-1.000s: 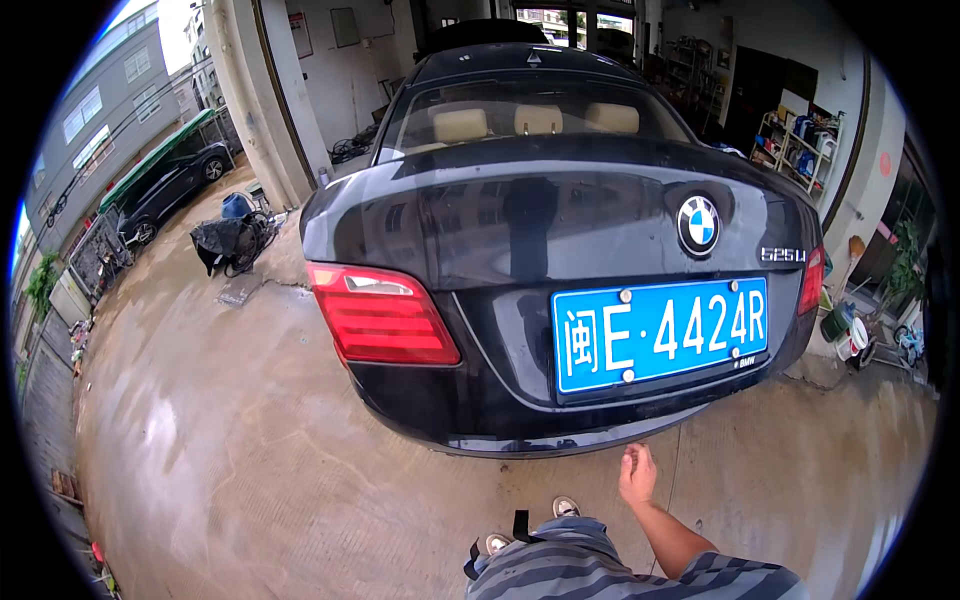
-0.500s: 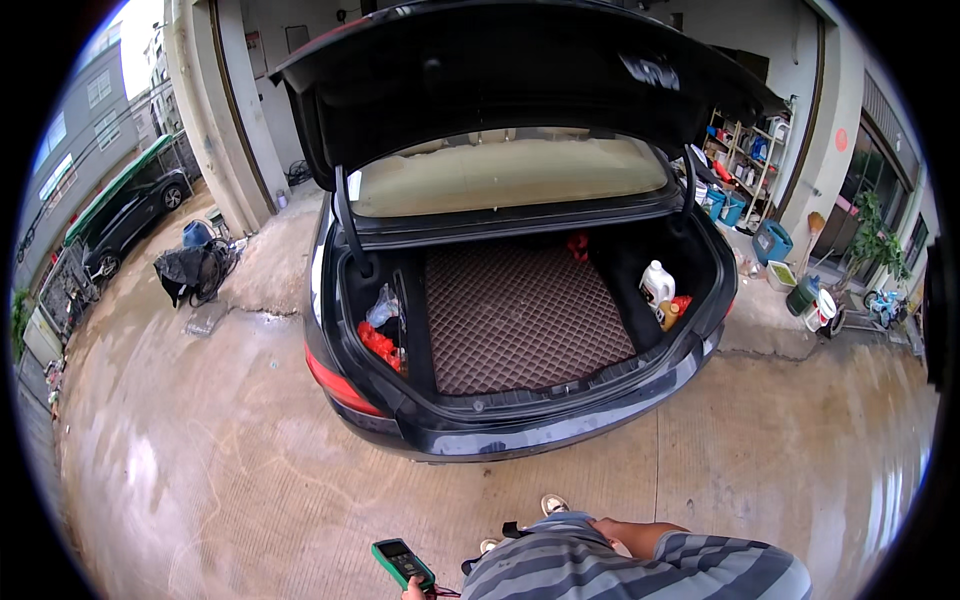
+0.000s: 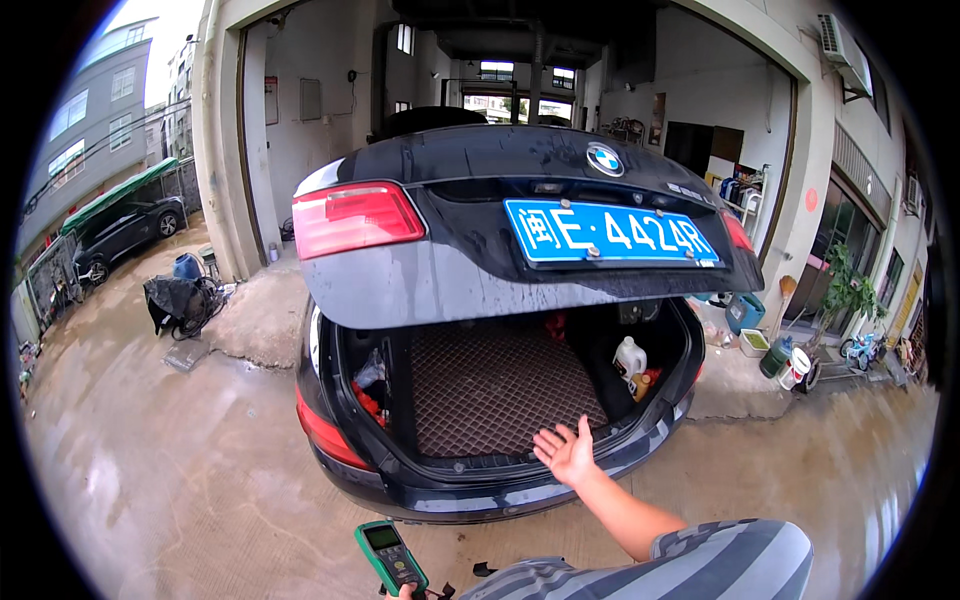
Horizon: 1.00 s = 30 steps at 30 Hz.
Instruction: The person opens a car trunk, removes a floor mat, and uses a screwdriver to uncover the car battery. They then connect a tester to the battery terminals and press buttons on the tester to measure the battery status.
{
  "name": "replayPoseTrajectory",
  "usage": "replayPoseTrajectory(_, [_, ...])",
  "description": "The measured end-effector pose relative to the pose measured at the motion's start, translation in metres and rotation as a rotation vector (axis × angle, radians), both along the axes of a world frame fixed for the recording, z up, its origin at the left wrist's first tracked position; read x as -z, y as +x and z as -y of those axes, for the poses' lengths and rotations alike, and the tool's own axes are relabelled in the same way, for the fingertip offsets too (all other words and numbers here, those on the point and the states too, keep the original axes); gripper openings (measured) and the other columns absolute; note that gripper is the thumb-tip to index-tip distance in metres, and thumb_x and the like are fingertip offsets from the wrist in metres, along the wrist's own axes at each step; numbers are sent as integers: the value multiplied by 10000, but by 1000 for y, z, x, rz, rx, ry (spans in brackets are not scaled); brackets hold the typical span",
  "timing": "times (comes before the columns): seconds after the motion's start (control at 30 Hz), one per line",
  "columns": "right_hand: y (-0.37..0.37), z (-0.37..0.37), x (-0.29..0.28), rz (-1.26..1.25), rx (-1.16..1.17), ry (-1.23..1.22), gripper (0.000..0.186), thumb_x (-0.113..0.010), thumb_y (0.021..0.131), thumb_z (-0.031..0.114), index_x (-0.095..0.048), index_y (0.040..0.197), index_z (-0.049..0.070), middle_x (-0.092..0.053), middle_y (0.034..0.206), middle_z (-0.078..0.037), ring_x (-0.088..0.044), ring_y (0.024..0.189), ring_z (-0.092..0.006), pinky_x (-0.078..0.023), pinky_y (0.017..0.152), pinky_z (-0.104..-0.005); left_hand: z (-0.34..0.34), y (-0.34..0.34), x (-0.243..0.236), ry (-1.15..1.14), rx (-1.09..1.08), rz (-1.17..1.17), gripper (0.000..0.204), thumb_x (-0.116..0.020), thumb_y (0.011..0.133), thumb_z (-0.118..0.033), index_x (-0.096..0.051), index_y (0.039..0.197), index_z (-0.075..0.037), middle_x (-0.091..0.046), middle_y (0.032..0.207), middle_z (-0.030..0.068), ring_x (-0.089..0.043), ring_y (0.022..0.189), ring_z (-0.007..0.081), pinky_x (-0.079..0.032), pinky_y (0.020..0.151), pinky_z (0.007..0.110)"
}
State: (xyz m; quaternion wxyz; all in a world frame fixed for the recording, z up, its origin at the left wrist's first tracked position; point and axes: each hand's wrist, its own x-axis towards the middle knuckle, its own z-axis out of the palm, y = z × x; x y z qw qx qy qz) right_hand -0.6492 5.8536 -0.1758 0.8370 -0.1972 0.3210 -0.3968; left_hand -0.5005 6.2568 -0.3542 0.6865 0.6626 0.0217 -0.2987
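Note:
A dark sedan [image 3: 420, 495] fills the middle, its trunk lid [image 3: 480, 290] part-way up, carrying a blue plate. Inside lie a brown quilted mat [image 3: 500, 385], a white jug [image 3: 628, 357] on the right and red items [image 3: 370, 402] on the left. My right hand [image 3: 565, 450] is raised before the trunk opening, palm up, fingers spread and empty, below the lid. At the lower edge my left hand [image 3: 402, 590] grips a green hand-held meter [image 3: 385, 545] with a small screen; most of that hand is out of frame.
A garage pillar [image 3: 220, 150] stands left, beside a black tarp with hoses [image 3: 175, 305]. Behind is a parked dark car [image 3: 130, 225]. On the right are buckets [image 3: 795, 370], a broom [image 3: 786, 295], a plant [image 3: 845, 280] and a small blue bicycle [image 3: 860, 350]. Wet concrete surrounds the sedan.
The lid was closed a second ago, high up half a second ago, and is now lower, part-way open. My right hand has risen toward the trunk. The meter has come into view since the earliest frame.

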Motion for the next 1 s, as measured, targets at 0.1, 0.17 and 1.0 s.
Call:
replayPoseTrajectory(0.1, [33, 24, -113, -182, 23, -558, 594, -380, 1004, 517, -368, 1390, 66, -536, 1283, -160, -570, 1153, -263, -478, 909, -386, 4, 2, -31, 34, -38, 1, 284, -567, 858, -191, -612, 1026, 34, -629, 813, 83, -575, 642, 188, -467, 558, 331])
replayPoseTrajectory(0.17, [47, 23, -131, -315, 39, -765, 444, -391, 1036, 401, -451, 1314, 61, -584, 1212, -127, -611, 1083, -218, -506, 840, -341, -7, 5, -16, 70, 12, 1, 275, -559, 865, -204, -618, 998, 29, -619, 786, 77, -565, 627, 185, -457, 551, 328])
replayPoseTrajectory(1.0, [122, 150, -465, -1463, 1316, -2192, 794, -394, 926, 647, -312, 1489, 93, -252, 1568, -134, -177, 1470, -290, -152, 1162, -542, -9, -6, -121, 10, 121, 55, 286, -552, 808, -143, -606, 1015, 46, -642, 780, 104, -597, 602, 191, -480, 523, 316])
